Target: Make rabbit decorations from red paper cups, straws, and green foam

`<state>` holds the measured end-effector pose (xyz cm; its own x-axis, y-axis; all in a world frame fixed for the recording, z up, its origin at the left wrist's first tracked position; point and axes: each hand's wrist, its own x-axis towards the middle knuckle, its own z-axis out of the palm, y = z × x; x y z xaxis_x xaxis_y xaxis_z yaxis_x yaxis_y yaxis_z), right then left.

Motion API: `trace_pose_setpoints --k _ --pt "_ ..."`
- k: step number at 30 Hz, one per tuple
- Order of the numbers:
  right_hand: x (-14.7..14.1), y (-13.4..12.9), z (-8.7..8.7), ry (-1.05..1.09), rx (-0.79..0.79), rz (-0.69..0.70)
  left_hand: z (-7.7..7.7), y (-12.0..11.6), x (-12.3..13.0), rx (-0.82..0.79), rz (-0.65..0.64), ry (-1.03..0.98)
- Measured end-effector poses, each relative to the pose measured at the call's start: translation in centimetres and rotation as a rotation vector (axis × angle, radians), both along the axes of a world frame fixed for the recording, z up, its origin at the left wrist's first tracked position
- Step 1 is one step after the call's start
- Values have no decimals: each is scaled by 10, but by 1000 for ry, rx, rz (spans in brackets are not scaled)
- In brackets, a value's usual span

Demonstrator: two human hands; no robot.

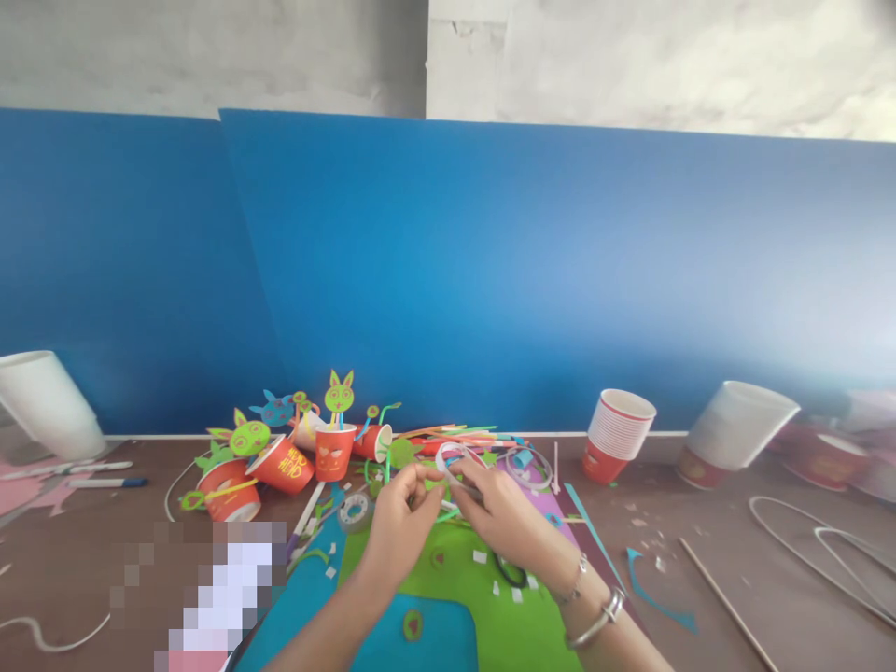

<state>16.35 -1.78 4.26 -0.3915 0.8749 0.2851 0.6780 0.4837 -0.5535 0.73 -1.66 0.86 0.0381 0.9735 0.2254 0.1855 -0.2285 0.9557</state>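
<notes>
My right hand (pixel 500 509) is closed around the side of a roll of tape (pixel 441 455), with its pale ring tilted up. Just left of it, my left hand (pixel 406 513) has thumb and forefinger pinched at the roll's near edge; whatever lies between those fingertips is too small to make out. Beneath both hands lie green paper (pixel 518 621) and blue paper (pixel 441 625), scattered with small white scraps. A green oval cut-out with a dark reddish heart (pixel 413 624) rests on the blue sheet. Another tape roll (pixel 355 511) lies beside my left wrist.
Decorated red paper cups (pixel 334 452) with green and blue animal heads cluster at back left. Colourful straws (pixel 455 435) lie behind my hands. A stack of cups (pixel 620 434) stands at right, near a thin stick (pixel 724 602). A blue partition (pixel 490 271) closes off the back.
</notes>
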Motion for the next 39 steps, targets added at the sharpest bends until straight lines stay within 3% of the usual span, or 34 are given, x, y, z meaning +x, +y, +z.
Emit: trace_pose_setpoints --k 8,18,22,26,28,30,32,34,39 --pt "-6 -6 6 41 100 25 5 5 -2 -2 13 1" --pt "-11 -5 5 215 54 25 6 -2 -2 85 14 11" --pt "-17 -8 3 433 -63 17 6 -8 -2 115 3 -44" --pt "-27 -8 -3 718 -306 9 8 -15 -1 112 -10 -126" --pt "-25 -4 -7 761 -327 -33 12 -14 -4 107 28 -204" --pt "-15 4 -10 648 -195 -160 20 -9 -11 82 119 -326" --pt "3 17 -14 345 -15 -353 27 -2 -18 10 157 -497" --pt "25 30 -20 -66 95 -518 32 6 -24 -162 28 -625" --pt "62 51 -40 -179 26 -616 27 11 -20 -498 -184 -869"
